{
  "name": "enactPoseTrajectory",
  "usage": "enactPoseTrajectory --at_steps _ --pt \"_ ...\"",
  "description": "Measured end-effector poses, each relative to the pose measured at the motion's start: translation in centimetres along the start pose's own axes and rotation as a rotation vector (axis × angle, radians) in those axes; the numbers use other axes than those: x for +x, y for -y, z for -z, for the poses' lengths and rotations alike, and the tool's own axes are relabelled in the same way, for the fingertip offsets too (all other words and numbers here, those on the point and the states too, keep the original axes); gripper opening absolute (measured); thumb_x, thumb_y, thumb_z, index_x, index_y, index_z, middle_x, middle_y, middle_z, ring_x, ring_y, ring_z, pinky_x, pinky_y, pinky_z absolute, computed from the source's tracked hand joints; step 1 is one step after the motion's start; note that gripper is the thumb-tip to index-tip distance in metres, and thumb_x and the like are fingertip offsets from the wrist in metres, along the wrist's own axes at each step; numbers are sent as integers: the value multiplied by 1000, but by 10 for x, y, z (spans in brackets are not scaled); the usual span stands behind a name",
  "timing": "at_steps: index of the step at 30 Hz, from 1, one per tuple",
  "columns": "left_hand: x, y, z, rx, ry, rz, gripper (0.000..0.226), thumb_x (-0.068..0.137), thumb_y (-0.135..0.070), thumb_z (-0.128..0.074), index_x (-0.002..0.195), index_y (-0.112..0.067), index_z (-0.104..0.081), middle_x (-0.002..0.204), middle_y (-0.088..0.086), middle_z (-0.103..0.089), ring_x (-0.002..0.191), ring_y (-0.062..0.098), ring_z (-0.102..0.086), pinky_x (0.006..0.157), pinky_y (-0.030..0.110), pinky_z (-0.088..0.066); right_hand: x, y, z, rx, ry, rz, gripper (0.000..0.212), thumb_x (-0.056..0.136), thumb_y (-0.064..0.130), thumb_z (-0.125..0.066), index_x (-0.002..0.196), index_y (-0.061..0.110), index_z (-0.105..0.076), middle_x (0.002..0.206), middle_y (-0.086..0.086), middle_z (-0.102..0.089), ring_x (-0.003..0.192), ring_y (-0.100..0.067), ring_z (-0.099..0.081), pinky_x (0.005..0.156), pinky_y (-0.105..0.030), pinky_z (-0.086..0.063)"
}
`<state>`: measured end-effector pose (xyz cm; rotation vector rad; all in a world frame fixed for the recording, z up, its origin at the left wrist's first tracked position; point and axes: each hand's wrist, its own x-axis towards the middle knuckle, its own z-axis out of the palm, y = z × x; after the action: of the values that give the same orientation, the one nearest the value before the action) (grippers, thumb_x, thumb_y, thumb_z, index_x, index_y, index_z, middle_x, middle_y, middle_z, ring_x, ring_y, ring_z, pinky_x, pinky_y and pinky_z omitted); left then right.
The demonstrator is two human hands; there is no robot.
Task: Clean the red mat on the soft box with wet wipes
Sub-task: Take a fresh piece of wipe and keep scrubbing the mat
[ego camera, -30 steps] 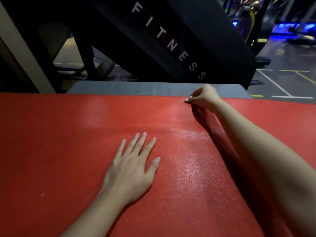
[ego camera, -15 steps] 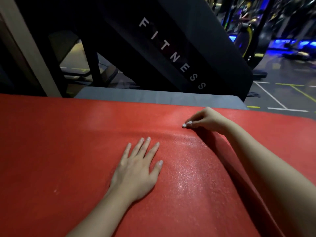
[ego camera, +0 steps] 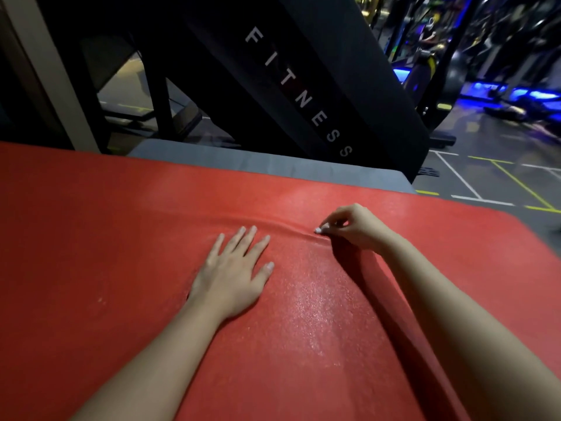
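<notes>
Fingers of the right hand [ego camera: 355, 230] pinch a raised crease in the red mat [ego camera: 91, 244]; left hand [ego camera: 233, 278] lies flat beside it, fingers straight. The mat drapes the grey soft box [ego camera: 273, 161], glistening between the arms.

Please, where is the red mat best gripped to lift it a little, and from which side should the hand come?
Probably the raised fold, pinched from above on the right, where the right hand pinches it. Elsewhere the mat lies flat on the box and offers nothing to pinch. The left hand lies flat on it, left of the fold.
</notes>
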<state>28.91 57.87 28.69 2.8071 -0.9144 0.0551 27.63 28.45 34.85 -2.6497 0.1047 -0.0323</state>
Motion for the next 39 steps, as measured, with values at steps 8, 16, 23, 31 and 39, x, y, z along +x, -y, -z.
enactPoseTrajectory --at_steps 8,16,23,31,39 --pt "-1 0 1 -25 -29 5 83 85 -68 3 160 -39 -18 170 -9 -12 157 8 -2 128 41 1 14 4 -30 -29 -312 -33 9 86 19 -74 91 14 -79 83 2 -60 82 -20 -62 66 -19 -32" --pt "0 2 -2 -32 -41 7 80 88 -68 -2 160 -39 -21 170 -8 -12 157 9 -3 128 43 -1 -60 23 -29 28 -169 17 10 82 31 -78 89 24 -80 84 1 -64 76 -12 -59 67 -23 -40" --pt "-4 -1 4 -45 -50 12 62 102 -61 -29 159 -37 -29 170 -7 -15 157 10 -4 128 41 -4 -78 40 -42 54 -304 -72 11 83 26 -78 90 17 -79 82 4 -58 79 -17 -60 62 -14 -33" --pt "-10 1 3 -59 -152 11 66 95 -66 -32 150 -34 -48 156 2 -40 146 23 -26 122 43 -26 -165 60 -41 17 -72 8 14 83 34 -76 91 22 -79 84 5 -63 75 -9 -56 67 -23 -41" --pt "-13 -1 8 -83 -171 19 57 97 -61 -46 145 -33 -52 123 3 -41 118 24 -40 106 43 -43 -149 59 -55 105 -278 -71 7 85 21 -76 92 19 -78 85 3 -59 74 -7 -54 64 -5 -37"
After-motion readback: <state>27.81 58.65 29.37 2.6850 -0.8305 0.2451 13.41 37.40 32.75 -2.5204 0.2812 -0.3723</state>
